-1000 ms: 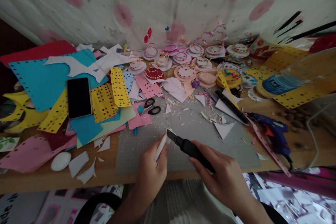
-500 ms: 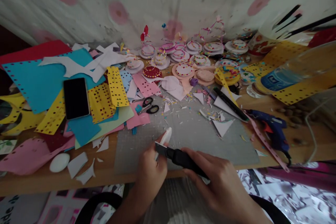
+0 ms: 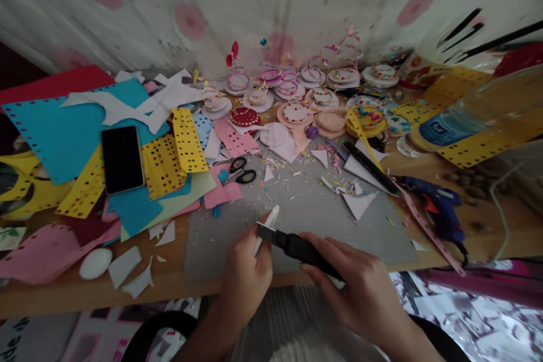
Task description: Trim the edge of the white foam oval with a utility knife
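My left hand (image 3: pixel 248 268) is closed around a thin white piece (image 3: pixel 271 219), perhaps craft foam, whose pale tip sticks up past the fingers. A black utility knife (image 3: pixel 307 253) lies in the grip of my right hand (image 3: pixel 354 280). Its short blade (image 3: pixel 266 230) points left and crosses in front of the white piece, near my left thumb; whether it touches cannot be told. Both hands are above the front edge of a grey cutting mat (image 3: pixel 297 212). Black-handled scissors (image 3: pixel 242 171) rest at the mat's upper left.
Several small decorated foam hats (image 3: pixel 296 113) line the back. At left are a phone (image 3: pixel 123 159), coloured foam sheets (image 3: pixel 63 119) and a white oval (image 3: pixel 96 263). Rightward lie a black marker (image 3: pixel 370 167), a blue glue gun (image 3: pixel 439 203) and a plastic bottle (image 3: pixel 466 119).
The knife and my right hand have shifted slightly to the right. The white piece has turned a little in my left hand and looks narrower.
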`<act>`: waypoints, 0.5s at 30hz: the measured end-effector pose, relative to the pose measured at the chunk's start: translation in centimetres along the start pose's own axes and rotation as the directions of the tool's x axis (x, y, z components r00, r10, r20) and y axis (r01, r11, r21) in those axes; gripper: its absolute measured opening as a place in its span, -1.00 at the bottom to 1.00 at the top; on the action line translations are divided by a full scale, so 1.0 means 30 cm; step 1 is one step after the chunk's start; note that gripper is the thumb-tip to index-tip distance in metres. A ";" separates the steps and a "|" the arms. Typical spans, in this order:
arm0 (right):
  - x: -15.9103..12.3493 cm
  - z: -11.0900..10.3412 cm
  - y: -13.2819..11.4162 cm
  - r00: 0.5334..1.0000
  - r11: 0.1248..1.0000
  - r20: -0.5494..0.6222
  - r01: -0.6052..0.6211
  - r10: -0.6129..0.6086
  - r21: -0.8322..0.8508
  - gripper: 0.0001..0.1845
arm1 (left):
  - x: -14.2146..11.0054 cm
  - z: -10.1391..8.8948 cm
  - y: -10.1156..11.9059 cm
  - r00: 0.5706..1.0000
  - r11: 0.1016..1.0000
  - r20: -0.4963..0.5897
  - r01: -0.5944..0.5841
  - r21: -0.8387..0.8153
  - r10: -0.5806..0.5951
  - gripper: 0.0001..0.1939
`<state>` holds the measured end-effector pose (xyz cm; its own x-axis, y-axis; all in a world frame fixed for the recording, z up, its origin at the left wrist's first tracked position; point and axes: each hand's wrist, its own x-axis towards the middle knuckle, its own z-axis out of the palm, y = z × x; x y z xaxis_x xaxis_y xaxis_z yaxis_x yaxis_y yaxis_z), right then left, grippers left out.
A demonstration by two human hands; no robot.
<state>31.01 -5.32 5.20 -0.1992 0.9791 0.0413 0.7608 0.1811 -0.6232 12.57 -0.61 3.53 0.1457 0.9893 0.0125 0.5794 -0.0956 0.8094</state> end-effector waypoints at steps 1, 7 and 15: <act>0.002 -0.002 0.002 1.000 1.000 -0.010 0.001 -0.001 -0.002 -0.65 | 0.001 0.000 0.002 1.000 1.000 0.006 0.002 -0.003 -0.002 -0.64; 0.015 -0.013 0.012 1.000 1.000 -0.016 -0.010 0.010 0.008 -0.66 | 0.017 -0.008 0.024 0.999 1.000 0.033 0.010 -0.012 -0.010 -0.74; -0.005 -0.027 0.020 0.998 0.997 -0.009 -0.061 0.062 0.040 -0.66 | 0.007 0.013 0.018 0.998 1.000 0.066 -0.007 -0.014 0.008 -0.67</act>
<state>31.99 -5.28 5.46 -0.1460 0.9892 0.0100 0.7464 0.1168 -0.6551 13.23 -0.50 3.74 0.2029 0.9790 -0.0194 0.5667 -0.1013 0.8177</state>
